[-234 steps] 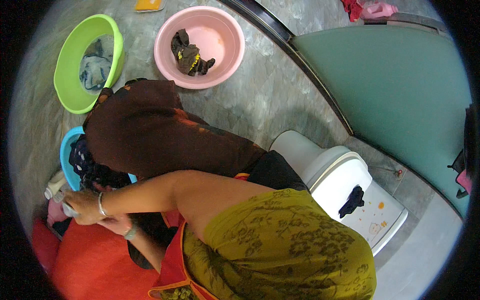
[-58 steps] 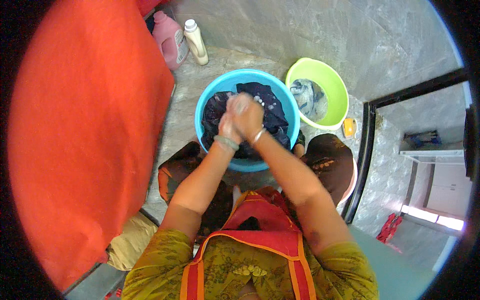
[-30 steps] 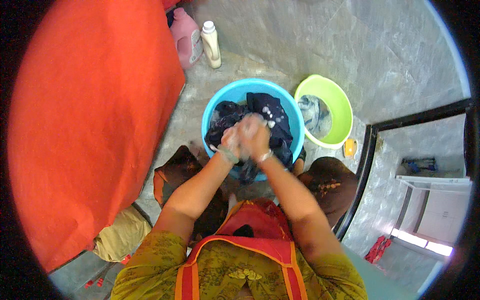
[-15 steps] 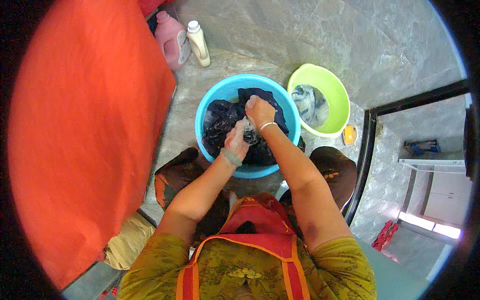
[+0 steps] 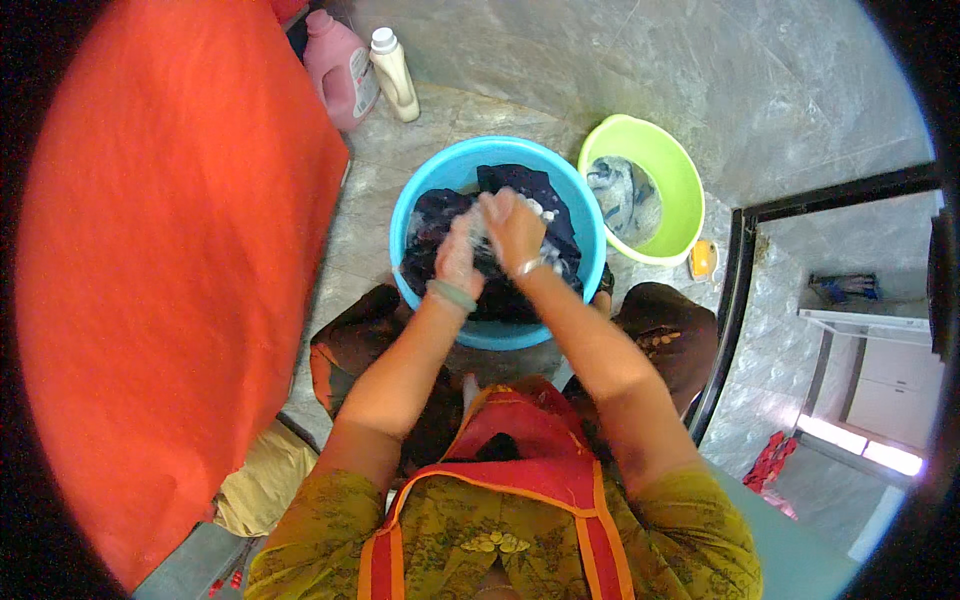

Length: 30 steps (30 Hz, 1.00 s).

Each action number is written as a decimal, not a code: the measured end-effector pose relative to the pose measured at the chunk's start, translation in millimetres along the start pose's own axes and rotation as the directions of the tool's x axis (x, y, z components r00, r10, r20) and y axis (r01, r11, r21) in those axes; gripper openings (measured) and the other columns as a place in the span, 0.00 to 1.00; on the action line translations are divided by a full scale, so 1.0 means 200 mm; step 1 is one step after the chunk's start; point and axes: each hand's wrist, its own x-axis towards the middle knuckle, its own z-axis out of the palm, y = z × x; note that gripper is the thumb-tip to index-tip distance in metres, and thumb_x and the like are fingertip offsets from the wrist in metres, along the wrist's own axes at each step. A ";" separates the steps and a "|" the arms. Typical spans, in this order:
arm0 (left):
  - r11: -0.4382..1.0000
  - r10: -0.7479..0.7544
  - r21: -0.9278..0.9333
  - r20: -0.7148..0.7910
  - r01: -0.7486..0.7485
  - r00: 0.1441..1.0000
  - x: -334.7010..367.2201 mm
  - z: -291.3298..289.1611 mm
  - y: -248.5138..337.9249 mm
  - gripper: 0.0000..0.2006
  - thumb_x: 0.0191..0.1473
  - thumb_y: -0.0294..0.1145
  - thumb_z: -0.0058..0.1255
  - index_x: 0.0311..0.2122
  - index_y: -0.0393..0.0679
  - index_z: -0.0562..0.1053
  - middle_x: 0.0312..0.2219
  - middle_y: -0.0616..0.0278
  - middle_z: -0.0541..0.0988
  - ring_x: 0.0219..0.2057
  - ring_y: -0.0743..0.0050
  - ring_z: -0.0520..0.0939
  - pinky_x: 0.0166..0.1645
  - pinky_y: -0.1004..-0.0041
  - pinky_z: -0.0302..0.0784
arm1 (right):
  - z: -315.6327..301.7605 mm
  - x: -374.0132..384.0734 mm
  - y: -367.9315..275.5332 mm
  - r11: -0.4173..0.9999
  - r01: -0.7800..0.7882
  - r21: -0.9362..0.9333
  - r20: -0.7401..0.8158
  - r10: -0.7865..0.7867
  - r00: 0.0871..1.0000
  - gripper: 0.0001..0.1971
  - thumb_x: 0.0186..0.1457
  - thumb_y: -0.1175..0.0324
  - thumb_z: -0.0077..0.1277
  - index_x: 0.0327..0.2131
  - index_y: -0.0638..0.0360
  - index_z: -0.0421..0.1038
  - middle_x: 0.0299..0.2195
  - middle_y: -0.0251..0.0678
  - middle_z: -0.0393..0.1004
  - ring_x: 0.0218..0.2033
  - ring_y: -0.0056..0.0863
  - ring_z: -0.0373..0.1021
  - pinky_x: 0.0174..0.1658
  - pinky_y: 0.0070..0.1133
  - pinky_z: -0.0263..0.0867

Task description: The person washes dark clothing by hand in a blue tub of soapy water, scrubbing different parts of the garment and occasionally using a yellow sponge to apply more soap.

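In a round blue basin (image 5: 400, 240) lies a heap of dark, wet clothes (image 5: 520, 180) with white suds on it. My left hand (image 5: 457, 255), wearing a pale green bangle, is over the heap and closed on a bunched part of a dark garment; its fingers are smeared by motion. Close beside it, my right hand (image 5: 517, 235), with a silvery bracelet, is curled like a fist on the same garment. White foam shows between and around both hands. What lies under my palms is hidden.
A lime-green basin (image 5: 684, 190) with soaking greyish cloth stands against the blue one's right. Beside it lies an orange bar in a small dish (image 5: 703, 260). A pink jug (image 5: 338, 75) and a cream bottle (image 5: 395, 80) stand far left. Red cloth (image 5: 190, 260) hangs at left.
My left hand has shifted slightly left and upward. My right hand has turned, its knuckles now nearer the left fingers. More white suds show at the right hand's far side.
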 end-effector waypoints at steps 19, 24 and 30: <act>0.998 -0.060 -0.039 -0.056 0.057 0.997 0.01 0.06 0.05 0.19 0.50 0.44 0.41 0.44 0.46 0.67 0.44 0.64 0.68 0.46 0.68 0.67 0.49 0.69 0.62 | -0.07 0.25 -0.06 0.917 -0.370 0.150 0.072 0.363 0.929 0.14 0.47 0.56 0.40 0.25 0.56 0.69 0.26 0.48 0.70 0.28 0.49 0.67 0.32 0.37 0.63; 0.968 -0.101 -0.210 0.169 0.136 0.980 0.03 0.14 0.22 0.14 0.51 0.41 0.40 0.37 0.45 0.70 0.40 0.61 0.73 0.43 0.63 0.71 0.50 0.63 0.63 | -0.14 0.09 0.26 0.698 -0.435 0.569 0.230 0.373 0.899 0.23 0.54 0.51 0.34 0.40 0.65 0.61 0.39 0.51 0.66 0.42 0.45 0.62 0.45 0.29 0.56; 0.966 -0.060 -0.245 0.120 0.088 0.991 0.15 0.03 0.21 0.17 0.52 0.42 0.40 0.42 0.42 0.67 0.42 0.58 0.71 0.45 0.60 0.70 0.54 0.61 0.58 | -0.18 -0.18 0.16 0.784 -0.453 0.425 0.368 0.307 0.878 0.36 0.42 0.62 0.53 0.53 0.64 0.49 0.51 0.56 0.53 0.53 0.46 0.53 0.54 0.26 0.49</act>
